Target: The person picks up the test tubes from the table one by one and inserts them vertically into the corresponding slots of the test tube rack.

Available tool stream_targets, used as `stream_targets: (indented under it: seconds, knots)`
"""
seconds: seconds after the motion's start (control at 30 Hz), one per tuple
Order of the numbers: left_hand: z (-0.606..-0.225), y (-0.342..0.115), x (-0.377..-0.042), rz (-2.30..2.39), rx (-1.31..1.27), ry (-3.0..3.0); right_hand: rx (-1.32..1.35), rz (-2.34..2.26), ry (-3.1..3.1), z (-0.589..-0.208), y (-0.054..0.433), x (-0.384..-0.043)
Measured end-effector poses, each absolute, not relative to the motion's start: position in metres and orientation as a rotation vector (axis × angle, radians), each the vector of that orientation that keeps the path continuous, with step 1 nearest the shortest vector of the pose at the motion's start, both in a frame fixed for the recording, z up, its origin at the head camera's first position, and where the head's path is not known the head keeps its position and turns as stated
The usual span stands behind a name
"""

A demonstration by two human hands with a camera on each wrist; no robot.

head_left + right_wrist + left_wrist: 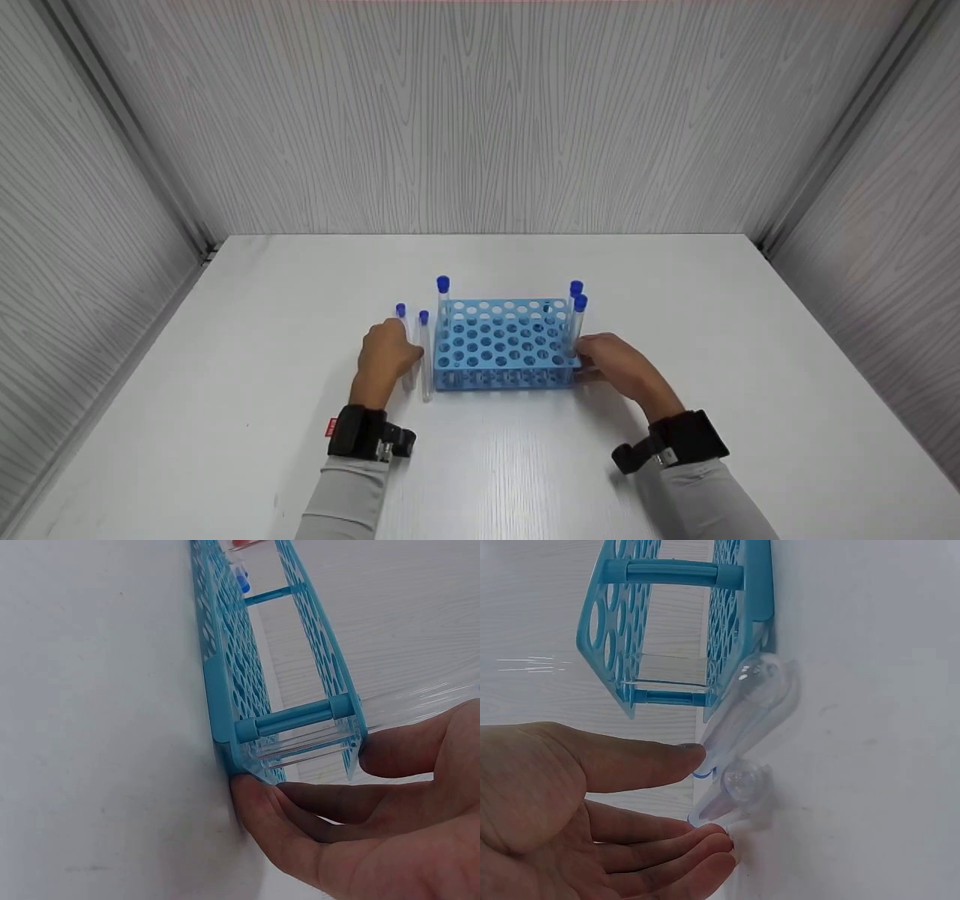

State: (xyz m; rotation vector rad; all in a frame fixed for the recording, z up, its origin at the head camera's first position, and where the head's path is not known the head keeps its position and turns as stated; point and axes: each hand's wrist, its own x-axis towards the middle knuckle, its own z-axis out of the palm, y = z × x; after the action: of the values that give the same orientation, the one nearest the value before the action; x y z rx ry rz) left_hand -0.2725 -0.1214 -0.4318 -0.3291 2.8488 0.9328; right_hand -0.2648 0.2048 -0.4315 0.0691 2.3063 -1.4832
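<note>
Test tubes [427,367], two of them loose with blue caps pointing away, lie side by side on the white tabletop [495,480], just left of the blue rack [506,351]. Over the outer one is the left hand [385,356], thumb and fingers spread on either side; whether the fingertips touch it is hard to tell. The right hand [619,364] grips the rack's right end, pinching it between thumb and curled fingers. Three capped tubes [443,304] stand in the rack, one at its left end, two near its right. Farther back rises a grey wood-grained panel [480,120].
</note>
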Motion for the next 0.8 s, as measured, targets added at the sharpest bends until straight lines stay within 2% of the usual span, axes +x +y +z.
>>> stream_targets:
  seconds: [0.8]
  knots:
    - [-0.4334, -0.1247, -0.2723, 0.884, -0.314, 2.835, 0.066, -1.495, 2.289, -0.4324, 0.2044, -0.2668]
